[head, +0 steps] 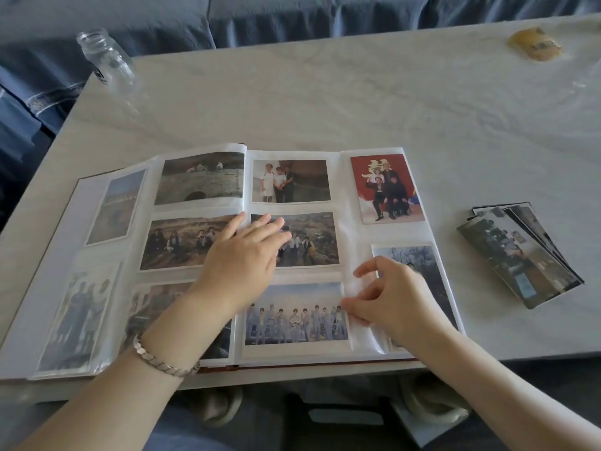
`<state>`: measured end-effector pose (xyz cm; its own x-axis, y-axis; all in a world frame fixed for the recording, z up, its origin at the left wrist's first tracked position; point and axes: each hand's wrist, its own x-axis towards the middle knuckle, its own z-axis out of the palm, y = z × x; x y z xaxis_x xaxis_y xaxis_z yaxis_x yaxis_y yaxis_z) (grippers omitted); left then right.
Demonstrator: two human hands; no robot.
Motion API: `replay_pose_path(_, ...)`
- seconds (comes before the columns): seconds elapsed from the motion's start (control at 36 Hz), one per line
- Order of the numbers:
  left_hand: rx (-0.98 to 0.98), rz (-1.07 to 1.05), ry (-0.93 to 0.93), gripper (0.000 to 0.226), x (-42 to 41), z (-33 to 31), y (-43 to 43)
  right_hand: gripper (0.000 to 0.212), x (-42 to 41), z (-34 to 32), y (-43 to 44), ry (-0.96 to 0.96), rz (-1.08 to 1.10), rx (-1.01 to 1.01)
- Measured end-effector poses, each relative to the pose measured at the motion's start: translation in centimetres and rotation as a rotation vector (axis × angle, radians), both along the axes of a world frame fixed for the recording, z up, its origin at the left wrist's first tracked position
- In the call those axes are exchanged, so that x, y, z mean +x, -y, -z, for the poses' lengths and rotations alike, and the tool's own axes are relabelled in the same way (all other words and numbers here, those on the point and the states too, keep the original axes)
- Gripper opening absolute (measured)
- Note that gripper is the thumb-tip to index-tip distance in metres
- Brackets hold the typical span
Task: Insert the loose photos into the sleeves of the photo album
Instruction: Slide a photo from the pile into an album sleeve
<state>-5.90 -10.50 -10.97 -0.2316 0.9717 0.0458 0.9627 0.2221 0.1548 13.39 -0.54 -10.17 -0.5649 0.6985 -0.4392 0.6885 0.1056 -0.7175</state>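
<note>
While the left hand (242, 258) lies flat with its fingers spread across the spine of the open photo album (348, 190), it seems to be there to pin the pages so the plastic does not slide or lift. The right hand (393, 297) pinches the right edge of the group photo (294, 317) at the mouth of the bottom sleeve, at 6 o'clock on the right page. Its forefinger is raised clear, probably to keep the opening free. That photo looks nearly seated, and a last push toward the spine is likely all it needs.

Every sleeve in view holds a print. On the right page a family photo (291, 180) sits at 12 o'clock, a hillside group shot (312, 239) sits under the left fingertips, a red portrait (388, 188) is at 1 o'clock, and another upright print (413, 258) is half hidden by the right hand. The left page, from 8 to 11 o'clock, is likewise filled.

A fanned stack of loose photos (517, 255) waits at 3 o'clock on the white table (325, 92), apart from the album and within the right hand's reach. A glass jar (107, 56) stands at 11 o'clock; I cannot tell whether anything is in it.
</note>
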Motion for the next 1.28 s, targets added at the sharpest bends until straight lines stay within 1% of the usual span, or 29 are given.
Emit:
replay_pose_path(0.06,-0.147,-0.068,-0.03,0.047,1.3,-0.3,-0.2,0.044,0.1,-0.1,0.3,0.022,-0.029,0.113)
replay_pose_path(0.11,-0.271,-0.118,-0.085,0.061,2.7,-0.1,-0.2,0.045,0.6,-0.3,0.4,0.032,-0.051,0.204)
replay_pose_path(0.17,-0.311,-0.135,-0.106,0.067,3.6,0.4,-0.3,0.036,1.5,-0.5,0.0,0.026,-0.047,0.271)
replay_pose_path(0.25,-0.339,-0.162,-0.062,0.07,4.9,0.9,-1.0,0.022,3.2,-0.6,-1.3,-0.016,-0.024,0.408)
replay_pose_path(0.28,-0.343,-0.159,-0.042,0.071,5.5,1.1,-1.4,0.019,3.9,-0.5,-1.9,-0.03,-0.007,0.453)
replay_pose_path(0.33,-0.346,-0.137,0.002,0.071,6.9,1.3,-2.4,0.02,5.4,-0.3,-3.1,-0.024,0.028,0.506)
replay_pose_path(0.42,-0.369,-0.09,0.041,0.066,8.6,1.1,-4.1,0.033,7.5,-0.1,-5.4,0.122,0.073,0.552)
replay_pose_path(0.47,-0.38,-0.076,0.078,0.062,9.4,0.8,-5.2,0.049,8.7,-0.1,-7.0,0.283,0.07,0.563)
replay_pose_path(0.53,-0.361,-0.097,0.125,0.062,9.8,0.3,-6.0,0.063,9.6,-0.1,-8.2,0.402,0.056,0.563)
replay_pose_path(0.58,-0.294,-0.141,0.171,0.057,10.0,-0.6,-6.6,0.064,10.3,0.0,-9.0,0.463,0.036,0.565)
replay_pose_path(0.67,-0.149,-0.198,0.203,0.043,10.3,-1.9,-7.5,0.051,11.0,-0.1,-9.5,0.517,-0.035,0.583)
replay_pose_path(0.72,-0.098,-0.209,0.198,0.041,10.8,-2.2,-8.2,0.043,11.2,-0.3,-9.8,0.487,-0.058,0.59)
replay_pose_path(0.78,-0.094,-0.205,0.232,0.045,11.5,-2.1,-9.3,0.035,11.5,-0.4,-10.1,0.459,-0.083,0.596)
replay_pose_path(0.81,-0.112,-0.208,0.262,0.05,11.9,-2.0,-9.9,0.031,11.7,-0.4,-10.2,0.463,-0.094,0.613)
replay_pose_path(0.86,-0.187,-0.226,0.303,0.067,12.8,-1.6,-11.3,0.021,12.2,0.2,-10.6,0.449,-0.068,0.677)
replay_pose_path(0.89,-0.234,-0.241,0.311,0.077,13.2,-1.5,-12.1,0.021,12.4,0.4,-10.8,0.428,-0.035,0.706)
replay_pose_path(0.94,-0.317,-0.293,0.316,0.093,13.9,-1.1,-13.5,0.027,12.8,0.9,-11.0,0.394,0.04,0.752)
replay_pose_path(1.0,-0.362,-0.349,0.283,0.102,14.3,-0.8,-14.7,0.03,12.9,0.5,-11.1,0.367,0.074,0.79)
replay_pose_path(1.08,-0.367,-0.371,0.258,0.099,14.7,-0.9,-15.5,0.019,12.8,-0.6,-11.3,0.338,0.113,0.858)
replay_pose_path(1.11,-0.36,-0.374,0.287,0.096,14.7,-1.0,-15.6,0.022,12.8,-0.8,-11.3,0.291,0.133,0.909)
replay_pose_path(1.14,-0.35,-0.379,0.333,0.094,14.6,-1.0,-15.6,0.026,12.8,-0.8,-11.3,0.198,0.151,0.985)
replay_pose_path(1.19,-0.308,-0.381,0.437,0.092,14.0,-1.2,-15.5,0.023,12.7,-0.5,-11.2,-0.011,0.169,1.133)
replay_pose_path(1.28,-0.229,-0.35,0.64,0.092,12.7,-2.1,-15.1,0.023,12.3,-0.2,-11.4,-0.144,0.155,1.175)
